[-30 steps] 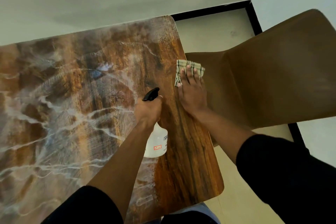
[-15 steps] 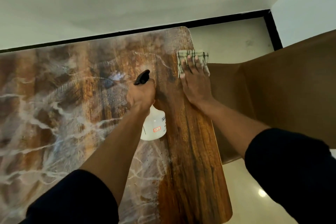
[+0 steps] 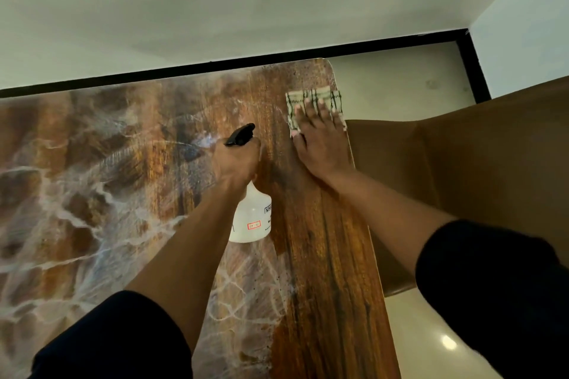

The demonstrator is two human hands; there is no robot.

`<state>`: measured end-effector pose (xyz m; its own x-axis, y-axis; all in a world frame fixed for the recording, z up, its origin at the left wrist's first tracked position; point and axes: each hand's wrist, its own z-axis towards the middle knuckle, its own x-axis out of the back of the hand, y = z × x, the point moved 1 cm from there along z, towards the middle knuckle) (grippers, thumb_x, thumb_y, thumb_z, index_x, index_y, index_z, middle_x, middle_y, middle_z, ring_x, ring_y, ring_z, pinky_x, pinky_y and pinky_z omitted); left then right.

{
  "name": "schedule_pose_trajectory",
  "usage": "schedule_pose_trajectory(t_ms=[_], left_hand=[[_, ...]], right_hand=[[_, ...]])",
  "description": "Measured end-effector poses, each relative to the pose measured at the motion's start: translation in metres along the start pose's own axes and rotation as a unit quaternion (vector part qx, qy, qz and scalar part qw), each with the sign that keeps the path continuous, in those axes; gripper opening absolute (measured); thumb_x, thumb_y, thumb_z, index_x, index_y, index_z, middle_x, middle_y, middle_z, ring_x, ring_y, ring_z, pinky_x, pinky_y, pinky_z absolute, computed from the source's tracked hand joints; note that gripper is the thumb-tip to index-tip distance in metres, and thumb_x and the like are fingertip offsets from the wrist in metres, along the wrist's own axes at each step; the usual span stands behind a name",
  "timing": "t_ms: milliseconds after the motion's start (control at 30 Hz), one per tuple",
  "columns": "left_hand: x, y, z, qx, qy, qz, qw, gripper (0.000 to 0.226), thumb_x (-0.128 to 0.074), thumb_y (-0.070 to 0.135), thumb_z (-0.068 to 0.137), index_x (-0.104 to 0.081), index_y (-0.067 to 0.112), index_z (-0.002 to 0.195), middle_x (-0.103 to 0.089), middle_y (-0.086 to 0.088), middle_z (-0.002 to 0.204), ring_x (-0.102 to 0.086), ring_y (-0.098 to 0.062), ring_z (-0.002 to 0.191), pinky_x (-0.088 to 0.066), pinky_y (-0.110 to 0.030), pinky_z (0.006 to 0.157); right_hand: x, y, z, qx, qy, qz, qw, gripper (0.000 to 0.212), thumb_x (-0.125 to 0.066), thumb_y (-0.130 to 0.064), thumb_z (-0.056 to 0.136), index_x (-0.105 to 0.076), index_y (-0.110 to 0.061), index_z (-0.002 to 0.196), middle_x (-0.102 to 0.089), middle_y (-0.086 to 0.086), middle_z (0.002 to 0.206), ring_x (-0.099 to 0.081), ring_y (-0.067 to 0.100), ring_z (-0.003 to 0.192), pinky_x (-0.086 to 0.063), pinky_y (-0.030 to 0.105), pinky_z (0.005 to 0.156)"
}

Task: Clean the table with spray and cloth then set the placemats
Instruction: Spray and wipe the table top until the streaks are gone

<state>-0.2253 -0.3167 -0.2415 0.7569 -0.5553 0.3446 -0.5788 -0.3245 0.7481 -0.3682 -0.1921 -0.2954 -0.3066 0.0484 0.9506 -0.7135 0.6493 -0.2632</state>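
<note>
A person in dark sleeves is leaning over a wood-grain table (image 3: 323,255) that fills the left and centre of the frame. The left hand (image 3: 235,160), at the centre of the picture, is gripping the neck of a white spray bottle (image 3: 251,218), its fingers curled round it just under the black trigger head (image 3: 240,134), which is pointing toward the upper right. The right hand (image 3: 320,141), just right of centre, is pressing flat with fingers straight and spread on a pale checked cloth (image 3: 311,98), which is lying against the table's right edge near its far corner. Whitish streaks are covering the table's left part; the strip on the right is showing dark, bare grain. A brown chair (image 3: 462,163) is standing at the right of the frame, beside the table. Placemats are not appearing in view.
</note>
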Motion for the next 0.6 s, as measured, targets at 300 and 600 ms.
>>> schedule_pose_trajectory(t_ms=[300, 600], left_hand=[[0.001, -0.012, 0.003, -0.001, -0.006, 0.025, 1.000, 0.024, -0.069, 0.018, 0.099, -0.062, 0.041, 0.094, -0.068, -0.010, 0.078, -0.061, -0.022, 0.063, -0.050, -0.033, 0.057], [-0.020, -0.007, 0.004, 0.012, -0.010, 0.001, 1.000, 0.009, -0.070, 0.022, 0.101, -0.075, 0.016, 0.104, -0.065, -0.009, 0.075, -0.056, -0.021, 0.059, -0.043, -0.028, 0.046]], right_hand=[[0.003, -0.016, 0.036, 0.036, 0.006, 0.009, 0.999, 0.057, -0.033, -0.043, 0.109, -0.023, -0.028, 0.164, -0.014, 0.004, 0.172, -0.006, 0.029, 0.160, -0.011, 0.053, 0.128], [-0.019, 0.004, -0.047, 0.173, 0.012, 0.014, 0.985, 0.055, -0.036, -0.040, 0.109, -0.030, -0.027, 0.162, -0.022, 0.000, 0.171, -0.010, 0.023, 0.160, -0.013, 0.049, 0.128]])
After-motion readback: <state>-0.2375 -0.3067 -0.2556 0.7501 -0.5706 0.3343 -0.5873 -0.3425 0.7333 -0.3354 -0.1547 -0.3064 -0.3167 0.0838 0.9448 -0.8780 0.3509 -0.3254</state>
